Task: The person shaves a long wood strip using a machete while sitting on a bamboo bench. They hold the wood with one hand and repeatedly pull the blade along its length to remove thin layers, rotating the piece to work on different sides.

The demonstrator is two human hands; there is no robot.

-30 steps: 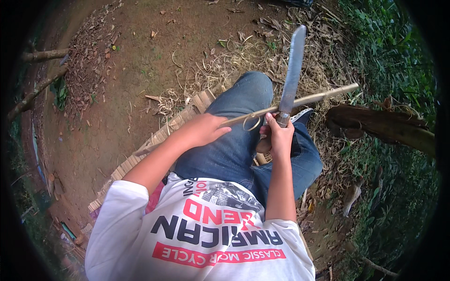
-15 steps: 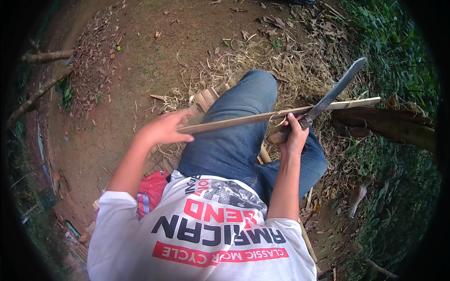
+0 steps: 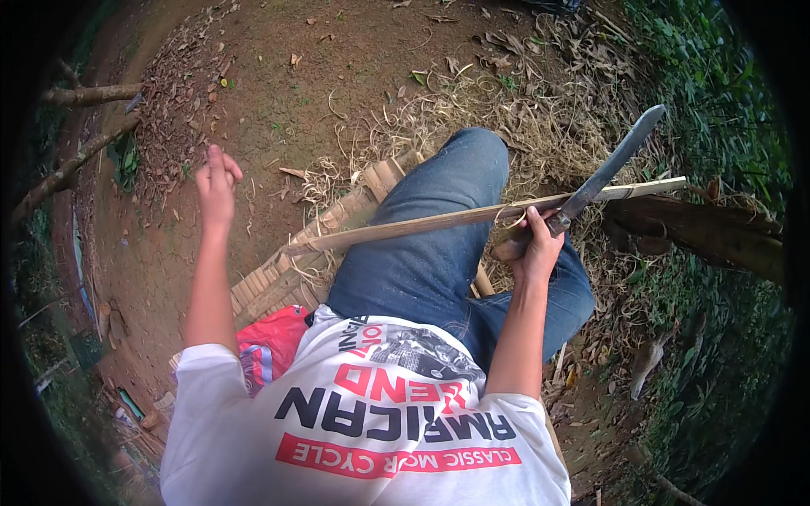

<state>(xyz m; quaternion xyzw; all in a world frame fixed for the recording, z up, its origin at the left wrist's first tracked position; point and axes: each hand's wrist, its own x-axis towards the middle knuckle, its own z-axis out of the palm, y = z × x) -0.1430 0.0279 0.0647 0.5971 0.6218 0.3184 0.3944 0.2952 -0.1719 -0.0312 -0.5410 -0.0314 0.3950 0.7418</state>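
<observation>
- We see the right hand (image 3: 537,249) closed firmly round the handle of the knife (image 3: 614,164), its thumb against the bamboo strip (image 3: 405,226).
- We see the left hand (image 3: 217,181) raised well apart from the strip, out beyond the left edge of the slatted bench (image 3: 316,229); it is loosely half-open, and we see nothing in it.
- The strip lies across the thigh in blue jeans (image 3: 422,236), its left end over the bench's slats near that left edge, its right end out past the knee. A thin curl (image 3: 510,218) hangs from it just beside the right thumb.
- In the way, we find the blade slanting across the strip and hiding a little of it. The leg covers much of the bench.
- Toward the strip's right end we have a thick dark log (image 3: 700,232); we cannot tell whether they touch.
- On the bench, against the left hip, we see a red cloth (image 3: 274,341), partly under the white shirt (image 3: 363,422).
- Pale shavings (image 3: 472,110) litter the ground past the bench's far end, with brown leaves (image 3: 177,97) and bare branches (image 3: 93,95) off to the left and green plants (image 3: 717,76) along the right.
</observation>
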